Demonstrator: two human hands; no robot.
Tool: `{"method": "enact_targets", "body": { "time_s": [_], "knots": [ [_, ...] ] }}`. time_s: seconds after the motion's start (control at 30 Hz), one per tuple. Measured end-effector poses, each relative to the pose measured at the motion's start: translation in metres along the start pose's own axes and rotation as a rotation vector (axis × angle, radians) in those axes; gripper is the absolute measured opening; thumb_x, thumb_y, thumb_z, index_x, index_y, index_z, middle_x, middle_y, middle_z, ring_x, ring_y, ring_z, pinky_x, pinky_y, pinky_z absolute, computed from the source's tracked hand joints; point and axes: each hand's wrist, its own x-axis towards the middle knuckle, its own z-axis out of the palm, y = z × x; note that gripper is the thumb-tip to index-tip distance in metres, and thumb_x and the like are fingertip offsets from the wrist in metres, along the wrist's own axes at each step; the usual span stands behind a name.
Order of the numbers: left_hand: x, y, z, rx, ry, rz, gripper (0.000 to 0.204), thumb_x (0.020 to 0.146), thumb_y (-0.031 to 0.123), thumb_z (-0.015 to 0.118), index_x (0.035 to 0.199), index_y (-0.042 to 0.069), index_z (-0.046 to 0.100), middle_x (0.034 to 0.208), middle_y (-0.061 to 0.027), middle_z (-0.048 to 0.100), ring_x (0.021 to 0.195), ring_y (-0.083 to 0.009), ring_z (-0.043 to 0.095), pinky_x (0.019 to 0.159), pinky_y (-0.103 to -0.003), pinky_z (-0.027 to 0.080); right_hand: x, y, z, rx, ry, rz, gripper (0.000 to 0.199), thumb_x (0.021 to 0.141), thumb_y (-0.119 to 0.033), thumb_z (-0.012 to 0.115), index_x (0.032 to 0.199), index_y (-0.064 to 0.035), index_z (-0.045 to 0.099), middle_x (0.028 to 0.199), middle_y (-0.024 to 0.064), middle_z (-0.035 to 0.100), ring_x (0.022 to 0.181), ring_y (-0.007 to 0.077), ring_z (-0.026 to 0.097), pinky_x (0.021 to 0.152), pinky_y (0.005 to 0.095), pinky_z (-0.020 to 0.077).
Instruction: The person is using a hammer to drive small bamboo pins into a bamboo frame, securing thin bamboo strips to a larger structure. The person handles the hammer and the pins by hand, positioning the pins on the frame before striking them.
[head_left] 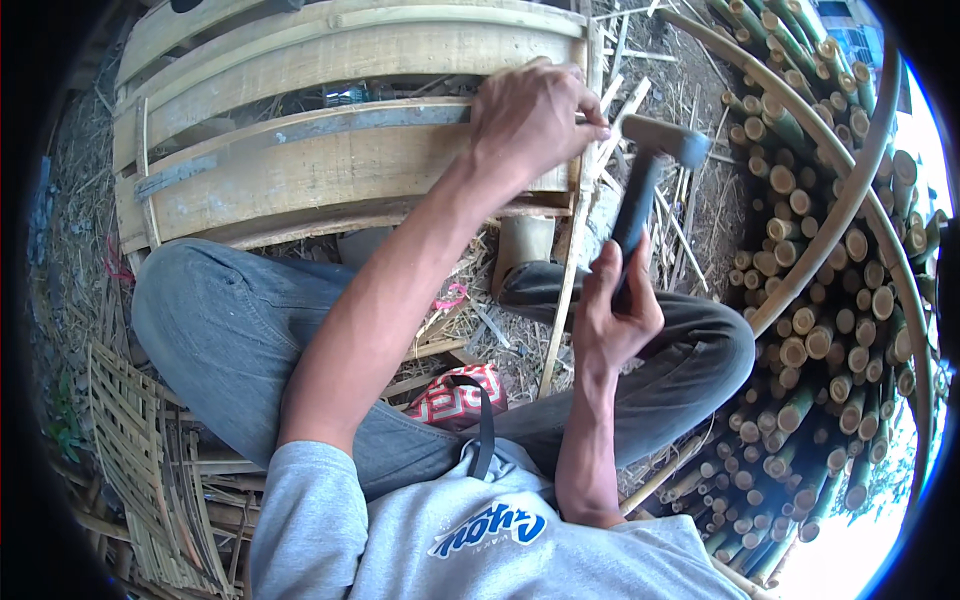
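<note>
Left hand (530, 120) pinching on bamboo frame (300, 170), right hand (612, 310) gripping hammer (645, 175), straw-littered ground (690, 240)

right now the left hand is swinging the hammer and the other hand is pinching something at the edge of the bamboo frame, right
Not quite: the head view shows the hammer gripped in the right hand. It is the left hand that pinches something small at the edge of the bamboo frame; what it pinches is too small to tell.
</note>
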Motion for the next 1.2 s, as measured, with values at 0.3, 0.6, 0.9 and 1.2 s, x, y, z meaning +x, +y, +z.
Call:
{"method": "enact_targets", "body": {
  "time_s": [0.3,0.6,0.9,1.2],
  "knots": [
    [-0.002,-0.002,0.004,0.023,-0.072,-0.015,0.022,0.078,0.046,0.085,0.084,0.025,0.082,0.082,0.0027,0.07,0.084,-0.0181,0.07,0.069,-0.038,0.056,0.0,-0.006,0.003,0.053,-0.037,0.05,0.043,0.101,-0.004,0.065,0.139,0.0111,0.056,0.078,-0.0002,0.066,0.069,0.0023,0.053,0.059,0.0194,0.043],
    [-0.001,0.002,0.001,0.014,-0.032,-0.02,0.019,0.078,0.042,0.086,0.082,0.024,0.082,0.082,0.0035,0.071,0.085,-0.0182,0.069,0.072,-0.04,0.057,0.001,-0.003,-0.003,-0.097,-0.056,0.037,0.04,0.1,-0.001,0.065,0.138,0.0107,0.058,0.083,0.0041,0.071,0.071,0.0041,0.057,0.063,0.0208,0.0482],
    [-0.001,0.001,0.0,0.009,-0.02,-0.004,0.02,0.077,0.041,0.086,0.083,0.022,0.082,0.081,0.0038,0.07,0.086,-0.0189,0.069,0.072,-0.039,0.057,0.003,-0.007,-0.003,-0.075,-0.066,0.054,0.04,0.099,0.0,0.065,0.136,0.0124,0.059,0.091,0.0123,0.076,0.076,0.0065,0.065,0.067,0.0219,0.0517],
    [0.0,0.001,0.001,0.047,-0.044,-0.012,0.016,0.078,0.037,0.086,0.084,0.024,0.082,0.081,0.0046,0.07,0.087,-0.0175,0.068,0.072,-0.04,0.056,0.001,-0.002,0.0,-0.087,-0.05,-0.059,0.043,0.097,0.001,0.067,0.138,0.0111,0.058,0.084,0.008,0.072,0.072,0.0036,0.059,0.063,0.0209,0.0488]
  ]
}}
